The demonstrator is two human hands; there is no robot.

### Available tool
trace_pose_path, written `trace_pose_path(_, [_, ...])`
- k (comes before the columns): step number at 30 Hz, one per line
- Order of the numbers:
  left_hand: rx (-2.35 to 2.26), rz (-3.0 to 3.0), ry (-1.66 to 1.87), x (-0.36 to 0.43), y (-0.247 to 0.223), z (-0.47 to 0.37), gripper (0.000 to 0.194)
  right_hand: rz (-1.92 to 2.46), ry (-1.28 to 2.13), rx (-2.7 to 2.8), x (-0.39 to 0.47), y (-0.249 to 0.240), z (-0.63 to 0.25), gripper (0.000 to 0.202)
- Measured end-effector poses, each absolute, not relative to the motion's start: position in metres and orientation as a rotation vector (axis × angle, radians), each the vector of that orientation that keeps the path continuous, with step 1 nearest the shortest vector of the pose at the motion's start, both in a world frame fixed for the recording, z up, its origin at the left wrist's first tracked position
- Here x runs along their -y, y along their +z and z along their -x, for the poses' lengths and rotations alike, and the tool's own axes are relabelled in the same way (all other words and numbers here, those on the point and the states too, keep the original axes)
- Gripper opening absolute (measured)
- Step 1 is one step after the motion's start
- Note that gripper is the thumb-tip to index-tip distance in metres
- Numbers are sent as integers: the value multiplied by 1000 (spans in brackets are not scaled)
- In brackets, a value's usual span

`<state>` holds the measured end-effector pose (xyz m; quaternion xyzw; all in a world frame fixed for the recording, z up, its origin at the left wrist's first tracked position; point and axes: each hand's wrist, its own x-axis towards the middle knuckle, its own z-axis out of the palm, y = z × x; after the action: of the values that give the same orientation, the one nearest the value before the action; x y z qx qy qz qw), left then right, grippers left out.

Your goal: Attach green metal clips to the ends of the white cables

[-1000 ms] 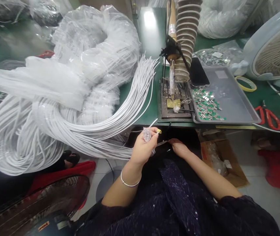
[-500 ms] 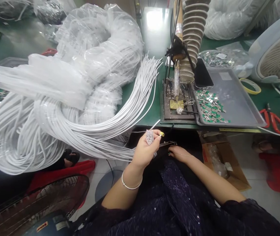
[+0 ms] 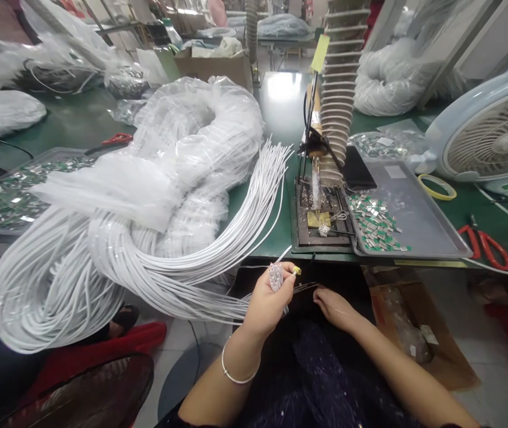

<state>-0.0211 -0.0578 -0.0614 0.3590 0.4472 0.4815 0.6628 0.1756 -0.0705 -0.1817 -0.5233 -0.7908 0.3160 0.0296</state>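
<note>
My left hand (image 3: 268, 297) is closed round a bundle of white cables, whose cut ends (image 3: 276, 276) show above the fingers. A small yellow piece (image 3: 297, 270) is at its thumb and index fingertip. Just to the right, my right hand (image 3: 332, 306) has its fingers pressed together near thin strands (image 3: 306, 287); what it holds, if anything, is too small to name. The long white cables (image 3: 156, 267) curve over the table edge at the left. Beyond my hands, a soldering iron (image 3: 316, 184) stands tip down over a holder (image 3: 319, 241).
A grey tray (image 3: 419, 208) holds small green-and-silver boards (image 3: 376, 226). Right of it are yellow tape (image 3: 436, 187), red-handled scissors (image 3: 488, 249) and a fan (image 3: 499, 125). A ribbed hose (image 3: 341, 89) hangs behind the iron. Plastic-wrapped cable (image 3: 200, 131) lies at the left.
The view has tilted up, so the table and hands appear lower and more background shows. My right hand has moved slightly away from my left, which keeps the cables.
</note>
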Motion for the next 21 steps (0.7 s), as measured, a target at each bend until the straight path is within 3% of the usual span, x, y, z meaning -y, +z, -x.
trace_pose_path(6, [-992,-898,1077,53,-57,11,19,1600,850,2196,87,-123,-196,21])
trace_pose_path(12, [-1007,-925,1075,45,-48,-1,17,1357,677,1936,89,-67,-201,12])
trace_pose_path(21, [-1018,-882,1098,31,-38,-6,21,1372,557,1534,62,-33,-178,5])
